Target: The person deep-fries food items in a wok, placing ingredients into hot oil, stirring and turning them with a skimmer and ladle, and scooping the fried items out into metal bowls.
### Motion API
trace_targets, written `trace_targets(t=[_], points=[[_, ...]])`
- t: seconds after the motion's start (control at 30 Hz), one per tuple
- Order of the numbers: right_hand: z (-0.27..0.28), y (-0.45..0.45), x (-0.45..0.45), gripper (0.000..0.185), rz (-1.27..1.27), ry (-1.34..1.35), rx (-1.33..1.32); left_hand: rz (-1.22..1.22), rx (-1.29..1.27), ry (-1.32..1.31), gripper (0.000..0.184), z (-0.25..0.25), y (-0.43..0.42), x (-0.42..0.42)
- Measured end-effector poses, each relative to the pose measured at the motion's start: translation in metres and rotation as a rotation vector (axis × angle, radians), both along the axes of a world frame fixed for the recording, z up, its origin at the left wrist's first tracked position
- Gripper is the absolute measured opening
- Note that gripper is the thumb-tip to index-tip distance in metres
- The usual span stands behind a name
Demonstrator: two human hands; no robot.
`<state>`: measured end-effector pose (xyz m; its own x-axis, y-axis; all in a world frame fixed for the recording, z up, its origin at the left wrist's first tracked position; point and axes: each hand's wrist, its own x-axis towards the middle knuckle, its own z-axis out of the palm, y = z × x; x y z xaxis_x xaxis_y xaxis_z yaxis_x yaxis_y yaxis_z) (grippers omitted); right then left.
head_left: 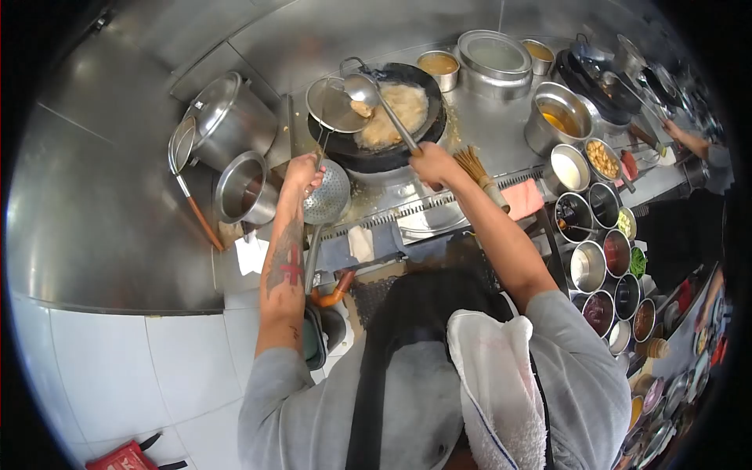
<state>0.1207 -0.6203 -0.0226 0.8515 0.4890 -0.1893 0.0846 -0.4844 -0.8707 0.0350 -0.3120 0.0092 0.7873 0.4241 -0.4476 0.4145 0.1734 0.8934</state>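
My left hand (pixel 304 174) is closed round the handle of a round mesh strainer (pixel 327 104), held over the left side of a black wok (pixel 432 117). In my right hand (pixel 432 164) is the long handle of a metal ladle (pixel 359 88), its bowl beside the strainer. A light brown piece of food (pixel 361 109) lies at the strainer's right edge, by the ladle. Pale, foaming oil (pixel 401 110) bubbles in the wok. Below my left hand is a perforated skimmer (pixel 327 194), which I do not appear to hold.
A large lidded pot (pixel 233 117) and a steel container (pixel 244 188) stand left. A bamboo brush (pixel 482 178) and pink cloth (pixel 522 199) lie right of my right hand. Ingredient tins (pixel 587 266) line the right side. Another person's hand (pixel 680 135) is at the far right.
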Motion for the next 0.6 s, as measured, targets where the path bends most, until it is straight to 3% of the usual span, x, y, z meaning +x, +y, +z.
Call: trace_targets(t=[0.03,0.07,0.1,0.17,0.23,0.3,0.4,0.53,0.6], points=[[0.007,0.009,0.006,0.027,0.061,0.196,0.029,0.000,-0.001,0.001,0.025,-0.010,0.001,0.002],[0.012,0.015,0.009,0.025,0.052,0.222,-0.006,0.018,0.093,0.014,0.021,-0.014,-0.003,0.002],[0.012,0.016,0.003,0.025,0.052,0.216,-0.004,0.033,0.187,0.024,0.017,-0.014,-0.007,0.004],[0.014,0.014,-0.008,0.023,-0.004,-0.099,-0.064,0.085,0.239,0.010,0.015,-0.013,-0.002,0.014],[0.013,0.018,0.004,0.021,-0.030,0.049,0.024,0.005,0.195,-0.005,0.016,-0.012,0.007,0.014],[0.028,0.019,0.008,0.021,0.061,-0.058,-0.217,0.014,0.277,0.009,0.017,-0.008,0.004,0.008],[0.030,0.028,0.014,0.021,0.028,0.045,-0.142,0.054,0.340,-0.010,0.019,0.003,-0.008,0.009],[0.014,0.032,0.008,0.024,0.057,0.134,0.026,0.063,0.292,-0.072,0.021,-0.027,0.011,0.039],[0.043,0.018,-0.012,0.024,0.122,0.050,-0.089,-0.033,0.436,-0.052,0.021,-0.034,0.016,0.050]])
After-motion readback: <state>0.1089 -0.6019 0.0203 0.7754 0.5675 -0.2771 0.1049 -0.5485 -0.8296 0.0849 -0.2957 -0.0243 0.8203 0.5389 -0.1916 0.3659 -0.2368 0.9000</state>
